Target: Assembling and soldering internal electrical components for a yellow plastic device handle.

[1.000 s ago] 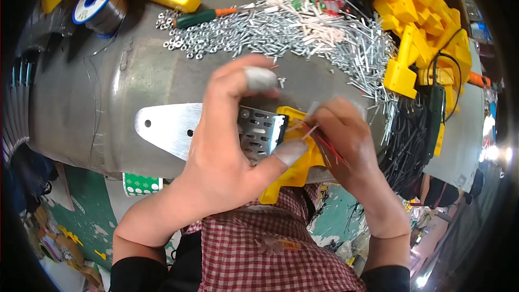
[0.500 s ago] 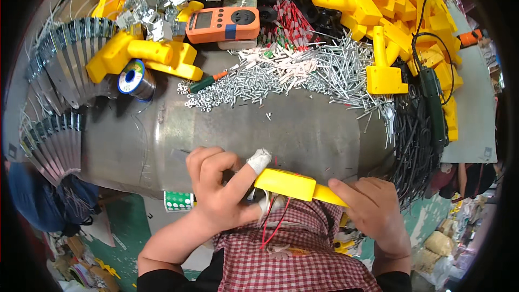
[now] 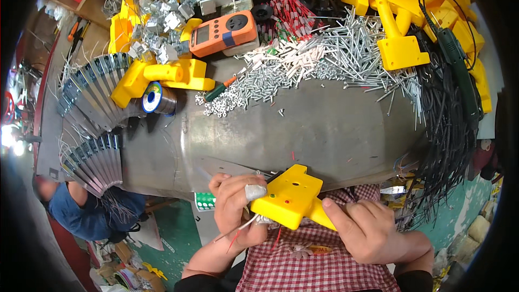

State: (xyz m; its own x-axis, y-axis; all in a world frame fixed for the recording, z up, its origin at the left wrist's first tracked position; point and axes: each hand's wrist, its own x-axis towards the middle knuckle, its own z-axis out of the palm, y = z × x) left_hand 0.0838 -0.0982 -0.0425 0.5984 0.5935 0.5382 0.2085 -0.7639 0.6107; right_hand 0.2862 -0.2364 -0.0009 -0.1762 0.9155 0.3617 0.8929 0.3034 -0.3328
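Both hands hold a yellow plastic tool housing (image 3: pixel 289 197) in front of my apron, over the near edge of the bench. Its broad face, with a hole and small red and green spots, is turned up. My left hand (image 3: pixel 235 205), with white tape on fingertips, is closed round the box end. My right hand (image 3: pixel 367 230) grips the handle, index finger stretched along it. A white wire (image 3: pixel 241 225) and red wires (image 3: pixel 277 238) hang from under the housing. A thin grey strip (image 3: pixel 227 166) juts out beyond my left hand; how it joins the housing is hidden.
Screws (image 3: pixel 265 84), a green-handled screwdriver (image 3: pixel 220 89), a solder spool (image 3: pixel 158 99) and an orange meter (image 3: pixel 223 33) lie on the bench. Fanned metal strips (image 3: pixel 94 103) stand left, black cables (image 3: pixel 446 140) hang right. Yellow housings (image 3: pixel 403 51) are heaped behind. A blue-clad person (image 3: pixel 94 213) is at left.
The housing has tipped so its broad face shows, and it sits a little lower and farther right. Both hands keep their hold. The whole view has shifted and turned slightly.
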